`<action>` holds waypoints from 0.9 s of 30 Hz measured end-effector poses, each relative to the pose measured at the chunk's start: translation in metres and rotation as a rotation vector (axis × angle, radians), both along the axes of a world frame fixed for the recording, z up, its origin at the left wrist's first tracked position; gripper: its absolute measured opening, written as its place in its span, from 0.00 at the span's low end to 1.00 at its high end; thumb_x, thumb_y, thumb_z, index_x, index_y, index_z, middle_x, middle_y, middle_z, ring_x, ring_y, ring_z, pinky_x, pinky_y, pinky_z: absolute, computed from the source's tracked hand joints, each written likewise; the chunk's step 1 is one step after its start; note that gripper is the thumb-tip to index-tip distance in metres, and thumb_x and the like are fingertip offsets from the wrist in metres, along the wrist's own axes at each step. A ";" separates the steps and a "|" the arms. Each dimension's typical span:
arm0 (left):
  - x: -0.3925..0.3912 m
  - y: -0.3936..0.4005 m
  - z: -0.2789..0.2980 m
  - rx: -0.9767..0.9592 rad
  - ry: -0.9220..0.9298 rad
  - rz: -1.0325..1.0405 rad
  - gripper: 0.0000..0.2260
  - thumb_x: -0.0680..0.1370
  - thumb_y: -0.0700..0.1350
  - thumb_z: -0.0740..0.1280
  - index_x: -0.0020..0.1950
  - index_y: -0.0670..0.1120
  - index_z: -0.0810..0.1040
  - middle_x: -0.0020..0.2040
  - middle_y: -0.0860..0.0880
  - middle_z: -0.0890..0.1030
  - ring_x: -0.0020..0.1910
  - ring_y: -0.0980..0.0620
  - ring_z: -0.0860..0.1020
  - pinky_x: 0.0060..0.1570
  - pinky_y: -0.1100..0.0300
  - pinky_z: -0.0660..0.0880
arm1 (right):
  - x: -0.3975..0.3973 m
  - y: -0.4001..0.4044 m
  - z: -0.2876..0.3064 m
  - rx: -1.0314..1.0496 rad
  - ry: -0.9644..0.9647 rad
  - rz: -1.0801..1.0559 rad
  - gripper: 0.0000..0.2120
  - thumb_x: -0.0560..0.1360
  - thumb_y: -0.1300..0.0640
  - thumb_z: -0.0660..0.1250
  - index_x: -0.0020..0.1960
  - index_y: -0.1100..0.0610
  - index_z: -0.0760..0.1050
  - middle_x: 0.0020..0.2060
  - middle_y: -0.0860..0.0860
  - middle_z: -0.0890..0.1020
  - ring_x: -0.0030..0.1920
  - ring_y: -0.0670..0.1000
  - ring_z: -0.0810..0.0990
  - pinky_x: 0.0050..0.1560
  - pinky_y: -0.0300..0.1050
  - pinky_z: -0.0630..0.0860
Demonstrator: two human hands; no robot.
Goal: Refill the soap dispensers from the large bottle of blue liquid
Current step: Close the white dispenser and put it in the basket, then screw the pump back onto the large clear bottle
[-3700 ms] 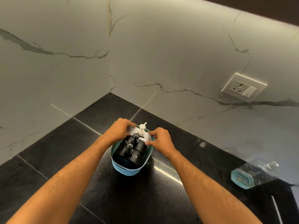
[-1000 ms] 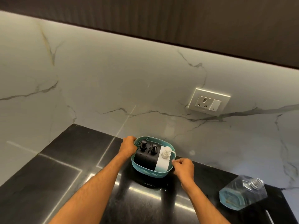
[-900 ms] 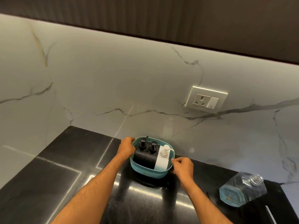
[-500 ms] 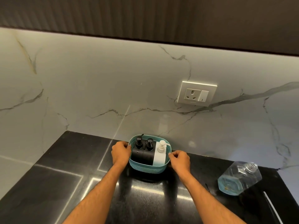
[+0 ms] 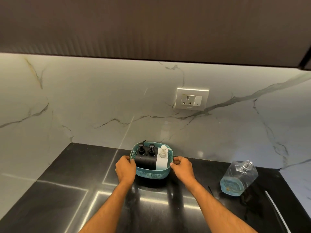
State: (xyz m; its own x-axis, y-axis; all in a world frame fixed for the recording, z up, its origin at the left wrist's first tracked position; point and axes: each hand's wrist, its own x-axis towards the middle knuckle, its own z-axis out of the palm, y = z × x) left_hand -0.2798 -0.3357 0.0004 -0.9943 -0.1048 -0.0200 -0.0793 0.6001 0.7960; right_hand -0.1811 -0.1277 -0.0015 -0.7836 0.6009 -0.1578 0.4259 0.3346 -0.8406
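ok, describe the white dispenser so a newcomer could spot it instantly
Find the wall socket on the marble backsplash; below it, on the black counter, sits a teal basket. Three pump dispensers stand inside: the white dispenser is rightmost, the only pale one beside two black dispensers.

You face a corner of white marble backsplash (image 5: 101,101) streaked with grey veins, lit evenly from under the dark ribbed wall cabinet (image 5: 151,26) that runs across the top of your view. A white socket plate with a switch (image 5: 191,99) sits on the back wall, right of centre. Below it your glossy black stone countertop (image 5: 67,195) shows pale seam lines and bright streaks of reflected light.
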 end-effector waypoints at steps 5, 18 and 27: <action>0.056 0.018 0.008 0.106 0.160 0.017 0.03 0.80 0.40 0.67 0.52 0.47 0.75 0.49 0.50 0.77 0.47 0.49 0.77 0.49 0.53 0.75 | 0.033 0.001 0.006 0.081 0.042 0.028 0.21 0.78 0.58 0.72 0.70 0.58 0.76 0.61 0.53 0.82 0.56 0.49 0.82 0.60 0.43 0.77; 0.188 0.128 0.017 0.174 0.165 -0.428 0.24 0.81 0.48 0.68 0.75 0.42 0.69 0.70 0.46 0.75 0.70 0.49 0.73 0.70 0.54 0.71 | 0.181 0.064 0.016 0.337 0.149 -0.075 0.22 0.77 0.57 0.73 0.69 0.57 0.76 0.60 0.51 0.81 0.60 0.49 0.80 0.60 0.46 0.80; 0.240 0.199 0.016 0.149 0.087 -0.688 0.29 0.80 0.51 0.70 0.78 0.44 0.65 0.74 0.47 0.71 0.73 0.50 0.71 0.70 0.58 0.67 | 0.292 0.123 0.002 0.369 0.039 -0.282 0.22 0.77 0.59 0.73 0.70 0.57 0.75 0.61 0.51 0.80 0.62 0.51 0.79 0.64 0.49 0.79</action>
